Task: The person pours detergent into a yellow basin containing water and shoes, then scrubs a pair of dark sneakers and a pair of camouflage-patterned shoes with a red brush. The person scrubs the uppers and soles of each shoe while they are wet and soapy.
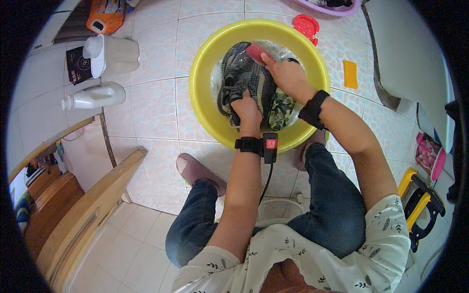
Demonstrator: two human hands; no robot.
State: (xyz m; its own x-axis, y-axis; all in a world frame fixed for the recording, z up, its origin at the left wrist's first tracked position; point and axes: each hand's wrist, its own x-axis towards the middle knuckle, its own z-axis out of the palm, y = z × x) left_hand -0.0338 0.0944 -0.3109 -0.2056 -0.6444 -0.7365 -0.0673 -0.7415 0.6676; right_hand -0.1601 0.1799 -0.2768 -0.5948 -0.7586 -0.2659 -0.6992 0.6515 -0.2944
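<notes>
In front of me stands a round yellow plastic basin [199, 106] with some sudsy water. A dark grey patterned shoe or bag-like fabric item [242, 69] lies wet inside it; its exact kind is unclear. My left hand [247, 110] grips the near part of this item. My right hand [289, 77] holds a red brush [258, 54], bristles hidden, against the item's upper part. Beside them, under my right wrist, a camouflage-patterned fabric piece [281, 111] rests in the basin. Black straps are around both wrists.
A red plastic soap dish [307, 27] and a yellow-orange bar [350, 74] lie on the tiles to the right. White bottle [106, 94], lidded container [121, 56] and orange jug [106, 16] stand or lie at left. A wooden door [88, 219] is at lower left.
</notes>
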